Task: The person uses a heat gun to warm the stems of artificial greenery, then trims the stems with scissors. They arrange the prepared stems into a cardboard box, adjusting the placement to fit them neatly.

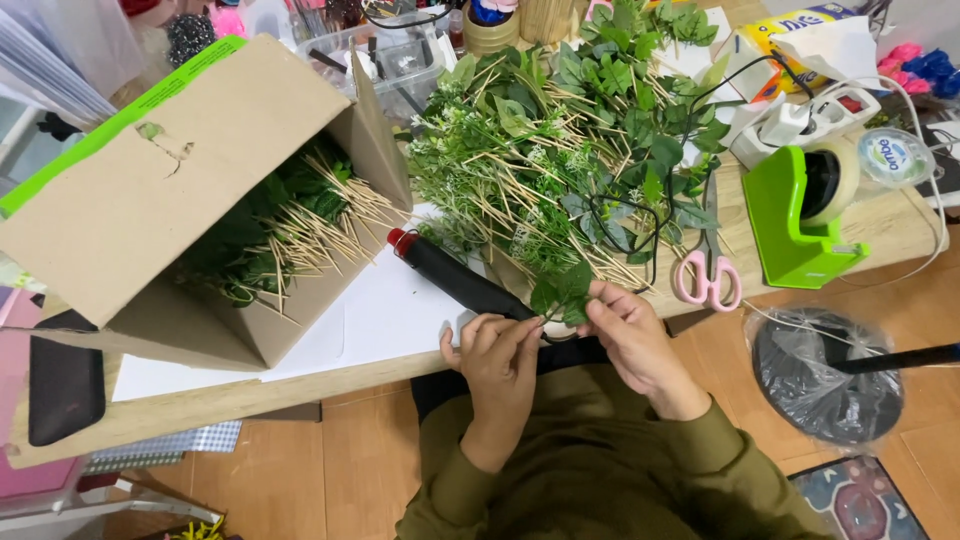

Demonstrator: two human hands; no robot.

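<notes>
Far to the left of the fingers, a cardboard box [170, 190] lies tipped on its side on the desk [250, 395], its open mouth showing green sprigs mounted on thin wooden sticks [300, 235]. The board is matte and dented, and the box sits close to the desk's front edge, so a bump could probably tip it off.

Just left of the fingers lies a black glue gun [455, 277] with a red tip, smooth and tapered, on white paper [380, 315]. If it is hot, a left hand drifting sideways could be burned, or the paper scorched.

The left hand [497, 350] pinches closed on the stem of a small leaf sprig [562, 292], and the right hand [630, 335] closes on it from the other side; the sprig sits at the desk's front edge, between both sets of fingers. Its leaves look thin and flexible; too hard a pull could tear one off.

Beyond the fingers, a loose heap of artificial greenery [560, 140] bristles with pointed sticks that could prick a reaching hand.

To the right lie pink-handled scissors [707, 270], then a glossy green tape dispenser [795, 215].
</notes>
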